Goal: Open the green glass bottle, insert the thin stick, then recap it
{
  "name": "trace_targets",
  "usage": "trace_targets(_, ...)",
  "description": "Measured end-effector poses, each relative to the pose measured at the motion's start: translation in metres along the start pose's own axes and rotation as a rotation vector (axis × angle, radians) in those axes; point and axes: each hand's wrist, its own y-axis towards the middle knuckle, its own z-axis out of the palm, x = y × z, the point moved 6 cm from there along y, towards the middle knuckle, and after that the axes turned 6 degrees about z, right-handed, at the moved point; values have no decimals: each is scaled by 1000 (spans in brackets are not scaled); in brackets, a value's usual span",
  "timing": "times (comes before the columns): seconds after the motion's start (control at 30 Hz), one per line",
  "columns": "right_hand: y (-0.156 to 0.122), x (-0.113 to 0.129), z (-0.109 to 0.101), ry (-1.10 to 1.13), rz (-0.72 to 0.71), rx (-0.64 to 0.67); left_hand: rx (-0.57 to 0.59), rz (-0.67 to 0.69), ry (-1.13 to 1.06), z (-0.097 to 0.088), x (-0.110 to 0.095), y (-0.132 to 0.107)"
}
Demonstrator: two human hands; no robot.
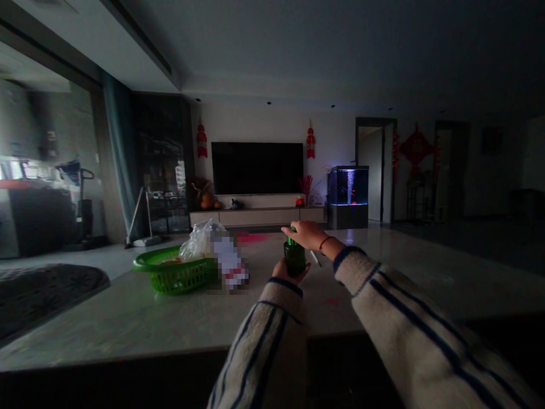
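Note:
A dark green bottle [294, 258] stands upright in front of me, above the table. My left hand [286, 270] is wrapped round its lower part, the fingers partly hidden behind it. On top, my right hand [309, 233] has its fingers closed round the bright green cap or neck [292, 237]; one finger sticks out to the left. A red cord circles the right wrist. Both arms wear cream sleeves with dark stripes. Just right of the bottle lies a thin white stick-like object [315, 258] on the table.
To the left on the pale table [170, 324] sits a green plastic basket [179, 278] with a clear plastic bag [198, 241] in it. A white package [230, 264], partly blurred out, leans at its right side. Farther back are a television [258, 168] and a lit aquarium [349, 186].

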Motion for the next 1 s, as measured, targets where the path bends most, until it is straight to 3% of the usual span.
trace_targets(0.1,-8,-3,8,110,-15,-65,-132,79,109,-8,-5,-4)
trace_targets(0.2,-13,-8,16,256,-17,-136,-188,94,133,-12,-7,-6)
trace_targets(0.43,-16,-20,29,623,-103,-271,-157,86,183,-14,-8,0)
trace_targets(0.7,-18,-29,43,912,-22,-275,-166,87,204,-12,-8,-4)
trace_targets(1.0,-24,-29,50,949,35,-317,-176,161,177,-6,-9,-7)
